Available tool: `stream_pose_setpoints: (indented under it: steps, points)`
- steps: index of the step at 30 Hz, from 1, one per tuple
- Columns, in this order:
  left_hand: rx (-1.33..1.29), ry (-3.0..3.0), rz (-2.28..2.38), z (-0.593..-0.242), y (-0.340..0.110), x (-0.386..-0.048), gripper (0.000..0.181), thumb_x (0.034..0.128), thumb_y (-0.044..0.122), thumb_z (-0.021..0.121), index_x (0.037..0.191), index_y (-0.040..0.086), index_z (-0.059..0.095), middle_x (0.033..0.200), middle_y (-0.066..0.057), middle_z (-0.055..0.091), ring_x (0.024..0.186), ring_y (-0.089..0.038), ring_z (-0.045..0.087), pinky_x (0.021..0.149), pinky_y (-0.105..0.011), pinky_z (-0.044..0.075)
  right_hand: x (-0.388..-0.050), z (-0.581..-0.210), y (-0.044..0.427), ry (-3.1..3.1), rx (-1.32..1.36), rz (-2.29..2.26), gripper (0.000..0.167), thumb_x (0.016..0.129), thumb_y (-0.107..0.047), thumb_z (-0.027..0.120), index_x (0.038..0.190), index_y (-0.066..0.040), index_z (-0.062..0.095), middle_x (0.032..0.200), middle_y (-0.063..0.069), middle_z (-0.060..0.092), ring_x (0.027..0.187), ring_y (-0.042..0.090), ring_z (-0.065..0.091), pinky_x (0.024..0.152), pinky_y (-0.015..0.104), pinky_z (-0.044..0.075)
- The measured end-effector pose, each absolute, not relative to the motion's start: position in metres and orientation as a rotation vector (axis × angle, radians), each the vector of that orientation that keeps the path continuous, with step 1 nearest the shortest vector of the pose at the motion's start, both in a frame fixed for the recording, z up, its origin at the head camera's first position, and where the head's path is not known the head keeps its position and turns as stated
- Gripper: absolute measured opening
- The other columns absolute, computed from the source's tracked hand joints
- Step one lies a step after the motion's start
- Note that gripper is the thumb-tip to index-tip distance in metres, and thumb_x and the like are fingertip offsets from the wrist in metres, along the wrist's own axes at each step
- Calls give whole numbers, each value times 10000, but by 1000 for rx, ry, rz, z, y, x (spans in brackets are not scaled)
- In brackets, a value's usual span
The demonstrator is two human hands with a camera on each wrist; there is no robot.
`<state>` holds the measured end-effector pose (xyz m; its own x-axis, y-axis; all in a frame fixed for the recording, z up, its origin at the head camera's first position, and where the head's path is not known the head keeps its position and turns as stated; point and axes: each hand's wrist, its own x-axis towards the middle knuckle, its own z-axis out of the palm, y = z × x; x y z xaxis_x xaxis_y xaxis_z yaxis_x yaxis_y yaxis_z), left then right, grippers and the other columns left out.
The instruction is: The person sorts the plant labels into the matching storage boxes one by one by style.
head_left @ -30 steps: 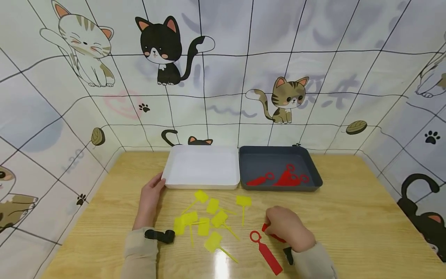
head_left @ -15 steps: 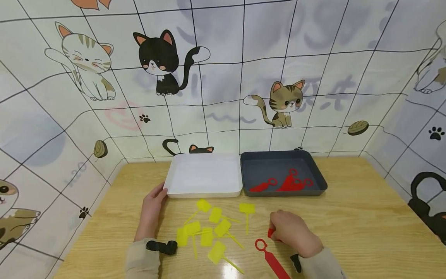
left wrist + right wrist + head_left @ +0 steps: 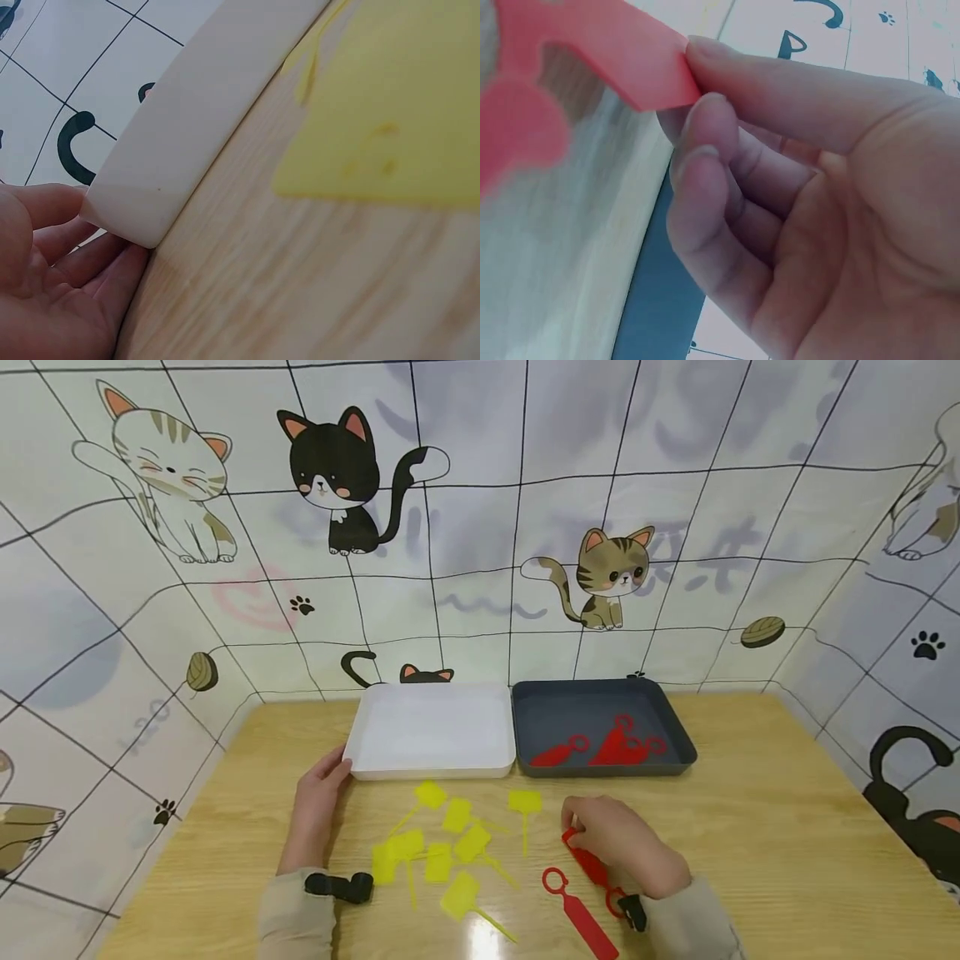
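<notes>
My right hand (image 3: 626, 843) pinches the end of a flat red tag with a ring (image 3: 588, 864) between thumb and fingers, over the table. The right wrist view shows the red tag's end (image 3: 652, 64) at the fingertips. Beside it, a second red ringed tag (image 3: 581, 918) lies on the table. My left hand (image 3: 318, 802) holds the front left corner of the white tray (image 3: 431, 772); in the left wrist view its fingers (image 3: 64, 240) meet the tray's end. Several yellow flag-shaped tags with thin stems (image 3: 461, 893) lie between the hands.
A dark grey tray (image 3: 600, 697) adjoins the white one on its right and contains several red tags (image 3: 618, 747). Cat-patterned cloth walls (image 3: 480, 602) enclose the wooden table (image 3: 765, 860) at the back and sides.
The head view has shifted slightly. The red tag in my right hand has turned into view, its ring now showing below the hand. My left hand stays at the white tray's corner.
</notes>
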<state>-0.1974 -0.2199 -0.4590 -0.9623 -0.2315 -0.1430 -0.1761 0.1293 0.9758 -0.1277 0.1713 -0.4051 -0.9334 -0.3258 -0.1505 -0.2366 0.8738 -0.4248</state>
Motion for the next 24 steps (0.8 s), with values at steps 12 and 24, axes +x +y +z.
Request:
stream_pose_setpoints:
  steps: [12,24]
  points:
    - [414,-2323,-2040,-457,-217,-203,498,902,323,520,1356,156,402,1383,-6,367,1270,-127,290,1021,-306,273,-157,-376,180,2826,-432,-740,141,792,-64,643,749,-141,532,618,-37,479,538,116,439,542,277,371]
    - [380,-2291,-2102,-460,-221,-201,502,903,309,522,1358,138,396,1385,-19,361,1249,-131,323,998,-285,308,-176,-368,199,2771,-369,-1020,45,825,-206,642,835,-169,619,692,0,588,601,161,532,572,303,438]
